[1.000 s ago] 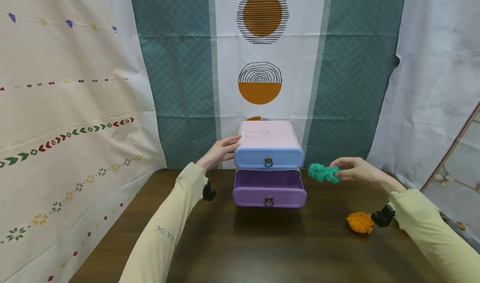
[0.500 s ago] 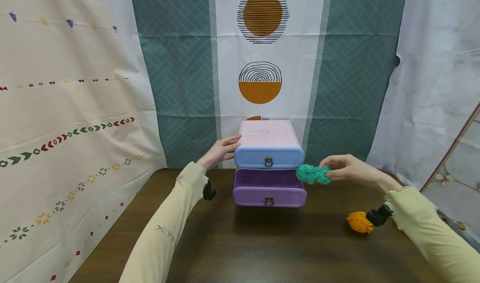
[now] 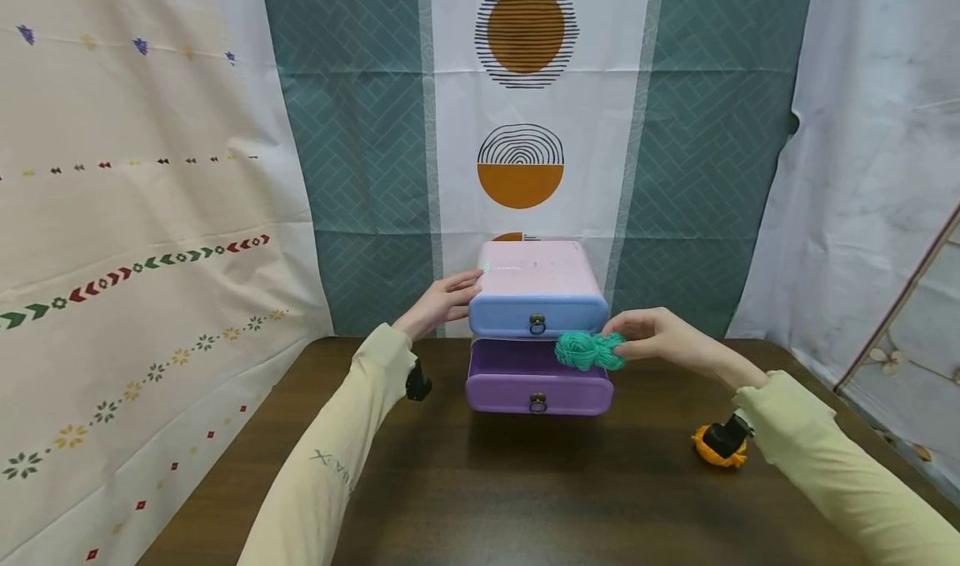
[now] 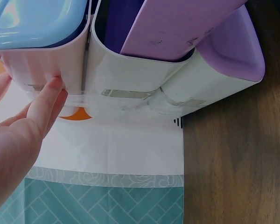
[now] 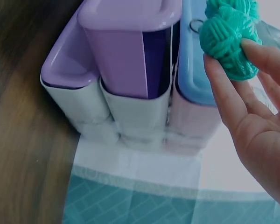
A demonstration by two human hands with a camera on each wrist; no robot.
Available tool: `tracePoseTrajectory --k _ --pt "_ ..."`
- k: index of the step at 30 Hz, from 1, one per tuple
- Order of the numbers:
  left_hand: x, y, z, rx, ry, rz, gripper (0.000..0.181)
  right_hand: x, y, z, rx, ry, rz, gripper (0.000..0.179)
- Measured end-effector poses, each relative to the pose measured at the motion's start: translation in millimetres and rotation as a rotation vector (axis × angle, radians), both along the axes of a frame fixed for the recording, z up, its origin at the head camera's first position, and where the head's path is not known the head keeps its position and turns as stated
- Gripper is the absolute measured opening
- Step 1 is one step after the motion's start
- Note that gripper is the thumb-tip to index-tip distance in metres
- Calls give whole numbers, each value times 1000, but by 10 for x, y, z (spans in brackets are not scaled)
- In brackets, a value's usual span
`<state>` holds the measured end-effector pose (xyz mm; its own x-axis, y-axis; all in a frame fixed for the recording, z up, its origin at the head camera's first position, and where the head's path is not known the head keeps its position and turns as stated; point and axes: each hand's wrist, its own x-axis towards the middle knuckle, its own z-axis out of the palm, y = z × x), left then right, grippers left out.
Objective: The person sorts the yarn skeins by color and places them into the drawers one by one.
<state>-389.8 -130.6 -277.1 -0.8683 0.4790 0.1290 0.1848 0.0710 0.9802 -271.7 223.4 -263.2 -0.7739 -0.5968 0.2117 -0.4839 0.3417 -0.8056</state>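
My right hand (image 3: 667,337) pinches a bundle of green yarn (image 3: 583,350) between thumb and fingers. In the head view the yarn overlaps the right part of a pulled-out purple drawer (image 3: 502,395). Above that drawer sits a blue-fronted drawer (image 3: 502,318), pushed in, under a pink top (image 3: 536,267). My left hand (image 3: 441,303) touches the pink unit's left side with extended fingers; the left wrist view shows its fingertips (image 4: 55,84) against the pink wall. A lower purple drawer (image 5: 67,70), pushed in, appears in the right wrist view.
An orange yarn ball (image 3: 703,449) lies on the brown table (image 3: 480,499) at the right, partly hidden behind the right wrist's black camera (image 3: 726,437). Patterned cloth (image 3: 367,174) hangs behind the drawers, with more cloth along both sides.
My right hand has carried the green yarn leftward, from right of the drawers to the open purple drawer's right part. The left hand has stayed against the unit.
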Motion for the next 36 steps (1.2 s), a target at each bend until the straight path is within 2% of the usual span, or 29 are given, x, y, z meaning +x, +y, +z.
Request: tracePoseTrajectory --k 5,11,23,36 --pt "-3 2 6 -1 -1 1 50 19 -174 -16 21 82 -91 22" --pt "23 -4 35 1 -12 -20 51 33 -352 -44 25 100 -164 22" --pt "-8 2 3 -10 -12 10 50 -23 -600 -122 23 133 -154 21" --pt "3 15 15 -9 5 13 50 -82 -706 -145 -12 110 -161 26"
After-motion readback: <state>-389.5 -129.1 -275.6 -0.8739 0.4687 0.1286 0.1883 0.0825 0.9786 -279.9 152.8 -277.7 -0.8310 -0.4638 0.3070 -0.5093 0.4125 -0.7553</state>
